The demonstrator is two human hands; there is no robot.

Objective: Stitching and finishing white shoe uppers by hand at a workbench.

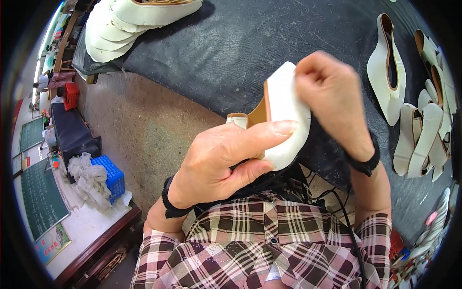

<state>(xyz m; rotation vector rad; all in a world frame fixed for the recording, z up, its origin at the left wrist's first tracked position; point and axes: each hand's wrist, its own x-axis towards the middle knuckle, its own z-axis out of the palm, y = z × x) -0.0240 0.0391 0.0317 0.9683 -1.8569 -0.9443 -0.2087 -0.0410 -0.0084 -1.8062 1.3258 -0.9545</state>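
— Dead centre on my feed, what have the hands got?

— I see one white shoe (287, 113) held up over the dark table (231, 53). My left hand (219, 161) is wrapped around its lower end, thumb lying across the white side and the other fingers curled beneath, so it is clamped firmly on the shoe. My right hand (332, 98) is bunched tight on the shoe's upper end at about one o'clock from the left; the fingers are closed on it. A tan lining (260, 113) shows along the shoe's inner edge.

— Anything else on the table?

— At eleven o'clock, a stack of white shoes (122, 29) sits at the table's far corner. At three o'clock, a single white shoe with a tan lining (387, 72) lies alone, and just beside it at four o'clock is a loose heap of white shoes (428, 130), overlapping each other.

— Boxes, signs, labels?

— At eight o'clock, a blue plastic crate (111, 174) stands on the floor with a pile of white rags (87, 185) against it. At ten o'clock, a small red crate (71, 95) sits near the wall. Two dark green boards (41, 197) hang along the left rim around eight and nine o'clock, and a colourful poster (52, 244) sits below them; its print is too small for me to make out.

— And the sleeves?

— Plaid shirt (269, 245), black wristbands on both wrists.
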